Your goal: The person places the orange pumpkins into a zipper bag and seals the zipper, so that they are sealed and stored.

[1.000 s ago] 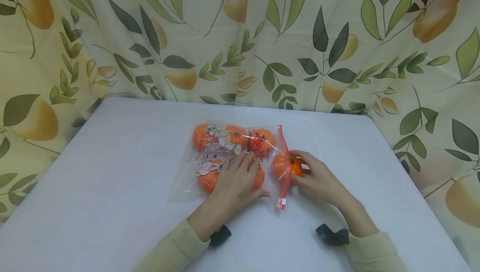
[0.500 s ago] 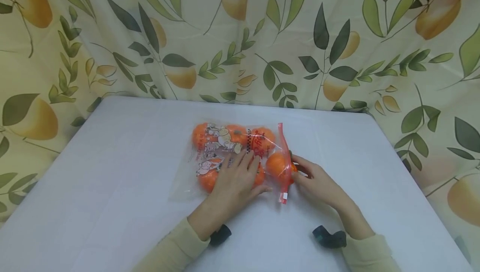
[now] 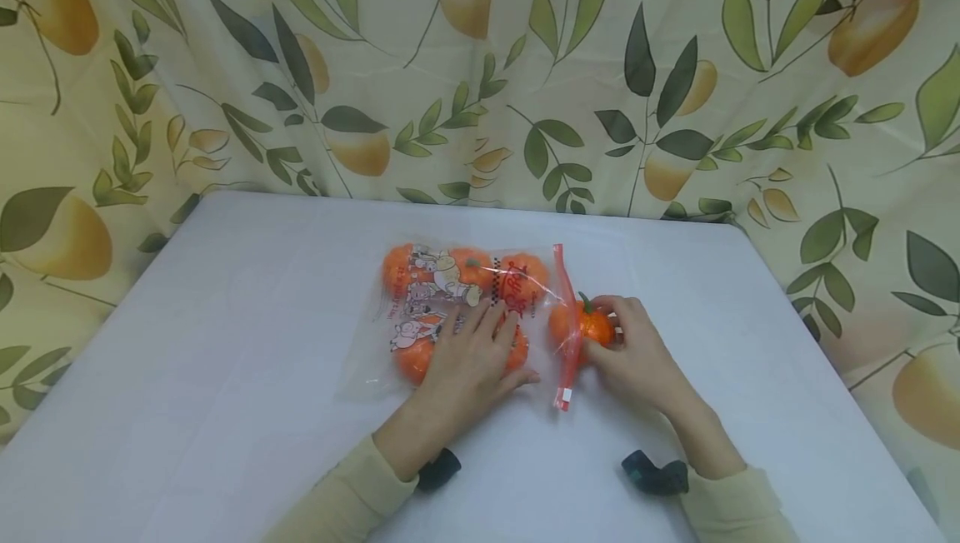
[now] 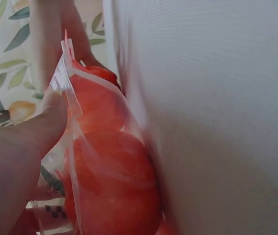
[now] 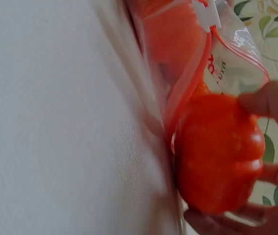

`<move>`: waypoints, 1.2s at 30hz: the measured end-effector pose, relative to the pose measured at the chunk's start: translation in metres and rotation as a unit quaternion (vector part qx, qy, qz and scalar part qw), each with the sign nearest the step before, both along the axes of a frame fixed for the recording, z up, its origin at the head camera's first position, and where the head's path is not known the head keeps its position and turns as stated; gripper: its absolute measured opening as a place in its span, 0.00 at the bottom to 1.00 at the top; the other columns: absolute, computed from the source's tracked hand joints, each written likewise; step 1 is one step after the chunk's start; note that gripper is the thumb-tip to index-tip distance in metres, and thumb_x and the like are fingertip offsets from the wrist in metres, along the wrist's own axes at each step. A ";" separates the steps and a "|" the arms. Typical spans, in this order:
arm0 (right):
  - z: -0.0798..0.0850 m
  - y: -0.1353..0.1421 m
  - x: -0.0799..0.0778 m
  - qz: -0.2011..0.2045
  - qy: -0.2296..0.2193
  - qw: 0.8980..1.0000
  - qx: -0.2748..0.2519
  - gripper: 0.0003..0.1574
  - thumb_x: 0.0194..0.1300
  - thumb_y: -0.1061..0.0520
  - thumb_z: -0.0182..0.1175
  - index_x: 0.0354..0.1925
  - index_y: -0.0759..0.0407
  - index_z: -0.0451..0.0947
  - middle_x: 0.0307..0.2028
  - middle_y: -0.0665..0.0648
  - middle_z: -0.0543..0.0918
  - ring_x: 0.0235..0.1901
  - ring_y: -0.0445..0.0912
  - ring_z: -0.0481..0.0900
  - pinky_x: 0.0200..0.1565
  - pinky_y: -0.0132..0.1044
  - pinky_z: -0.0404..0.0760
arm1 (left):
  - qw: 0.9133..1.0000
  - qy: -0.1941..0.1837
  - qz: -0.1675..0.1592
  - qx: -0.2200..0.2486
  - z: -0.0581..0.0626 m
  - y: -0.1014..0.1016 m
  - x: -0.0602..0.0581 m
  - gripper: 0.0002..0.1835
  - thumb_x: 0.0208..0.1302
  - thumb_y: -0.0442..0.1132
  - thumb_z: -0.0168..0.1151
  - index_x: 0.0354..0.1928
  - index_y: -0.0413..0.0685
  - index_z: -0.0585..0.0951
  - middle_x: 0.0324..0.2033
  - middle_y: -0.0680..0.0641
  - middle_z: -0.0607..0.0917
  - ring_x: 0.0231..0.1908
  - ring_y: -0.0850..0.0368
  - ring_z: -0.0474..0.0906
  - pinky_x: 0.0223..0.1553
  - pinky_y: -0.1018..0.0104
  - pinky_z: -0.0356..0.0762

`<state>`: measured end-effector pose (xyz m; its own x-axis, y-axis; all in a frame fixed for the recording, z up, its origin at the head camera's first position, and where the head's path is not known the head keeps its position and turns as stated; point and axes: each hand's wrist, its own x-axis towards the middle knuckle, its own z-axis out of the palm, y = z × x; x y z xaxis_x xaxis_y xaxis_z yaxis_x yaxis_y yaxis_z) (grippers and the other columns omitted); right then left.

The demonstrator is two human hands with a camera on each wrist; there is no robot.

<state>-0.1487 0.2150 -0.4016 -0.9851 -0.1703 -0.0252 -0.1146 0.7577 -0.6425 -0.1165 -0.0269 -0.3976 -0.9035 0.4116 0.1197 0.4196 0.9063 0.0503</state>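
A small orange pumpkin (image 3: 596, 328) with a green stem lies across the red-edged mouth of a clear zip bag (image 3: 363, 364). My right hand (image 3: 637, 360) grips it from the right, thumb and fingers around its side. In the right wrist view the pumpkin (image 5: 220, 154) shows ribbed and glossy, mostly outside the bag's red edge. My left hand (image 3: 472, 360) rests on the printed bag with its fingers extended, covering part of the lower pumpkins. Several orange pumpkins, such as the top-left one (image 3: 397, 270), lie inside. The white slider (image 3: 566, 396) sits at the near end of the zip.
A white table (image 3: 225, 318) carries the bag. Behind it hangs a curtain (image 3: 450, 68) printed with leaves and fruit. Dark curved pieces (image 3: 655, 473) sit beside both wrists, against the sleeves.
The held pumpkin first went leftward, deeper under the bag's mouth, then came back right with its stem showing. My right hand moved with it. My left hand stayed put.
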 end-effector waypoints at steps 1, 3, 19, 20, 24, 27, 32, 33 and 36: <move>0.001 0.000 0.000 -0.011 0.006 1.000 0.015 0.34 0.64 0.51 0.63 0.64 0.57 0.65 0.59 0.63 0.67 0.55 0.55 0.70 0.56 0.55 0.80 | 1.000 -0.001 -0.001 0.001 0.000 0.000 0.000 0.45 0.60 0.74 0.54 0.72 0.53 0.69 0.71 0.46 0.69 0.73 0.47 0.63 0.71 0.41 0.61; 0.003 0.000 0.001 -0.024 0.016 0.999 0.038 0.34 0.63 0.49 0.63 0.64 0.57 0.65 0.60 0.64 0.67 0.55 0.55 0.69 0.55 0.55 0.81 | 1.000 0.000 -0.001 0.003 0.000 0.000 0.000 0.45 0.61 0.74 0.53 0.71 0.53 0.69 0.71 0.46 0.70 0.73 0.47 0.63 0.71 0.41 0.62; 0.004 -0.006 0.006 0.051 0.089 0.994 0.042 0.33 0.61 0.55 0.69 0.64 0.56 0.74 0.62 0.61 0.70 0.61 0.58 0.70 0.57 0.58 0.80 | 0.999 0.039 -0.003 0.030 -0.002 0.000 0.000 0.41 0.63 0.71 0.52 0.72 0.58 0.68 0.69 0.47 0.73 0.71 0.48 0.65 0.70 0.41 0.63; 0.004 -0.007 0.006 0.054 0.090 0.994 0.034 0.34 0.61 0.55 0.69 0.64 0.57 0.74 0.62 0.61 0.70 0.61 0.57 0.70 0.57 0.58 0.80 | 0.999 0.039 -0.003 0.030 -0.002 0.001 0.000 0.41 0.63 0.72 0.52 0.72 0.58 0.68 0.69 0.47 0.72 0.71 0.48 0.65 0.70 0.41 0.63; 0.004 -0.009 0.007 0.074 0.067 0.995 0.010 0.33 0.65 0.52 0.66 0.66 0.58 0.72 0.65 0.60 0.70 0.60 0.56 0.73 0.56 0.55 0.81 | 0.999 0.036 -0.004 0.028 -0.002 0.001 -0.001 0.43 0.63 0.72 0.51 0.73 0.57 0.66 0.69 0.47 0.72 0.71 0.48 0.65 0.70 0.42 0.64; 0.003 -0.007 0.007 0.097 0.036 0.995 -0.016 0.31 0.70 0.52 0.60 0.68 0.55 0.71 0.67 0.58 0.70 0.61 0.57 0.75 0.56 0.54 0.82 | 0.999 0.036 -0.004 0.027 -0.002 0.002 -0.001 0.43 0.63 0.72 0.51 0.73 0.55 0.65 0.69 0.46 0.72 0.71 0.48 0.65 0.70 0.42 0.64; 0.000 -0.002 0.006 0.126 0.008 0.990 -0.068 0.29 0.71 0.55 0.58 0.69 0.52 0.70 0.67 0.56 0.72 0.65 0.56 0.72 0.61 0.55 0.77 | 0.999 0.041 -0.008 0.024 -0.002 0.001 -0.001 0.44 0.61 0.72 0.55 0.73 0.54 0.67 0.69 0.46 0.72 0.71 0.48 0.65 0.70 0.41 0.63; 0.000 -0.002 0.006 0.129 0.002 0.989 -0.076 0.30 0.71 0.55 0.59 0.69 0.52 0.69 0.67 0.57 0.72 0.65 0.56 0.72 0.62 0.55 0.77 | 0.999 0.042 -0.008 0.026 -0.002 0.001 -0.001 0.45 0.61 0.72 0.55 0.73 0.54 0.66 0.69 0.46 0.72 0.71 0.48 0.65 0.70 0.41 0.62; -0.002 -0.002 0.005 0.129 -0.025 0.986 -0.105 0.34 0.68 0.54 0.63 0.69 0.53 0.66 0.67 0.59 0.72 0.65 0.57 0.73 0.62 0.50 0.77 | 0.999 0.038 -0.009 0.031 -0.003 0.000 0.000 0.47 0.58 0.73 0.57 0.73 0.54 0.66 0.70 0.46 0.72 0.72 0.47 0.64 0.71 0.40 0.60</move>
